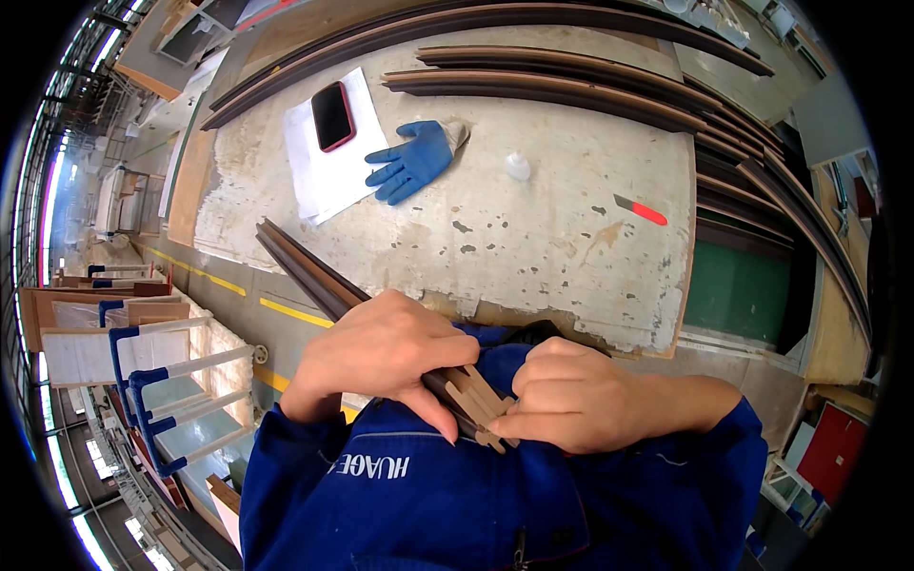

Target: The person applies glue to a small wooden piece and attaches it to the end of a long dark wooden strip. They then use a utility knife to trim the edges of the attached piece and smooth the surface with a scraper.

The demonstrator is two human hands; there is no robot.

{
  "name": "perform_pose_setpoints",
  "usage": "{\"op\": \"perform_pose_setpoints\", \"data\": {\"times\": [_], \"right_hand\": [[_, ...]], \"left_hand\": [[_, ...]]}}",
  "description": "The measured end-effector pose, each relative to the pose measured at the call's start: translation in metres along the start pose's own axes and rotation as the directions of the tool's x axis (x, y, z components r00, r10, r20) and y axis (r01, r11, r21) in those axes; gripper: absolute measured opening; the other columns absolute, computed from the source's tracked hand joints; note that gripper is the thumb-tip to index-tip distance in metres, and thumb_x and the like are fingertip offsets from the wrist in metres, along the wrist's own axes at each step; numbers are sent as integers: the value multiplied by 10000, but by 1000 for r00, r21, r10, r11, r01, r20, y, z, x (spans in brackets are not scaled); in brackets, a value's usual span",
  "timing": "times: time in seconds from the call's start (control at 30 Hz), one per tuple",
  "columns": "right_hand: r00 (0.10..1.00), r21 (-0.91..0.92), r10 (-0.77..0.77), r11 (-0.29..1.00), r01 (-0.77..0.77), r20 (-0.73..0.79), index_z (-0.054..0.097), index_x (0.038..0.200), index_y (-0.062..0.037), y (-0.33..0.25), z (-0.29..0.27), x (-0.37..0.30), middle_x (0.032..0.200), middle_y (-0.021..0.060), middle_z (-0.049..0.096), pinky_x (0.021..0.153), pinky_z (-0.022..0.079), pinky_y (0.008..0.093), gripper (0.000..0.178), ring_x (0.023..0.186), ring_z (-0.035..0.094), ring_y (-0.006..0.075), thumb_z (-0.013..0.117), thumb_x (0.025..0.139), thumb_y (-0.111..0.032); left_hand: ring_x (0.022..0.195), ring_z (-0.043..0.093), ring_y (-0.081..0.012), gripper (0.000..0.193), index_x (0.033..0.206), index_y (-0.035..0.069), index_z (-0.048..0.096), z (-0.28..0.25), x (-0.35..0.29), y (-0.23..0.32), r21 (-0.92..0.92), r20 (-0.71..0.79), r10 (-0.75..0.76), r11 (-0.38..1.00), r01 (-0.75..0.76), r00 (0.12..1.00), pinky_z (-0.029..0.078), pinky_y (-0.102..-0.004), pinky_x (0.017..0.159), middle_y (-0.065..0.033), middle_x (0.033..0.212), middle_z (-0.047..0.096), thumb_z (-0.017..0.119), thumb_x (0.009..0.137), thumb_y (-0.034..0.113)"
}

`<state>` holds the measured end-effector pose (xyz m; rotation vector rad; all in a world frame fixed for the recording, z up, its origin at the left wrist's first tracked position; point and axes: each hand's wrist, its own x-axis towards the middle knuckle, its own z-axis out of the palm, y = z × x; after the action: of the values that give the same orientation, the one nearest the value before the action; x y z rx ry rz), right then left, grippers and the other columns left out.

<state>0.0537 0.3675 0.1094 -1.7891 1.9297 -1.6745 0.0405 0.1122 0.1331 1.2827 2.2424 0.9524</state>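
Left hand (381, 357) wrapped around dark moulding strip (314, 276), thumb and fingers closed on it near its end. Right hand (571, 400) pinched on pale wooden end piece (481, 400), pressed against the strip, close over blue jacket (476, 504). Beyond, on worn table (533, 238): blue glove (414, 160), phone (332, 115) on paper (328, 171), red-handled knife (641, 210), more strips (552, 86).

Moulding strip (314, 276) middle under left hand (381, 352)
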Motion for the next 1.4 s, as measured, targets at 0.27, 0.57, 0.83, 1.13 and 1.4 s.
{"op": "perform_pose_setpoints", "data": {"times": [0.27, 0.57, 0.83, 1.13, 1.4], "right_hand": [[999, -1, -17, 1000, 17, 48, 650, 948, -13, -1, -4, 1, 763, 71, 503, 721, 453, 353, 172, 761, 543, 248, 669, 784, -61], [995, 32, 15, 999, -19, 100, 655, 976, -16, 0, -7, -2, 798, 75, 537, 726, 457, 362, 197, 780, 551, 251, 671, 785, -62], [999, -56, -42, 998, 40, -26, 626, 1019, 1, 3, 2, -2, 788, 69, 524, 712, 461, 371, 236, 774, 553, 251, 680, 797, -56], [1000, -39, -24, 999, 23, -16, 617, 982, -7, 3, -1, -1, 767, 61, 517, 729, 466, 375, 205, 751, 550, 243, 695, 796, -44], [999, -50, -13, 999, 11, -41, 623, 951, -6, 2, 2, 0, 752, 61, 506, 720, 465, 376, 160, 746, 550, 245, 689, 810, -43]], "left_hand": [[587, 589, -289, 593, 844, 97, 596, 0, 0, 1, -1, -12, 9, 1000, -9, 1000, 423, -359, 489, -46, 632, 528, 761, 645, 631], [588, 589, -285, 594, 838, 101, 596, 0, 1, 0, 21, 0, -6, 1000, 6, 1000, 421, -359, 492, -45, 629, 528, 754, 649, 641], [625, 572, -323, 578, 836, 115, 538, 0, 1, 0, -48, 4, -38, 998, 38, 999, 407, -403, 511, -65, 638, 508, 752, 670, 625], [591, 591, -284, 573, 823, 108, 596, 0, 2, -1, -5, -5, -8, 1000, 8, 1000, 423, -360, 492, -41, 629, 529, 762, 648, 628], [587, 590, -284, 584, 831, 106, 596, -1, 2, -1, -3, -1, -6, 1000, 6, 1000, 421, -360, 489, -43, 627, 526, 761, 645, 634]]}}
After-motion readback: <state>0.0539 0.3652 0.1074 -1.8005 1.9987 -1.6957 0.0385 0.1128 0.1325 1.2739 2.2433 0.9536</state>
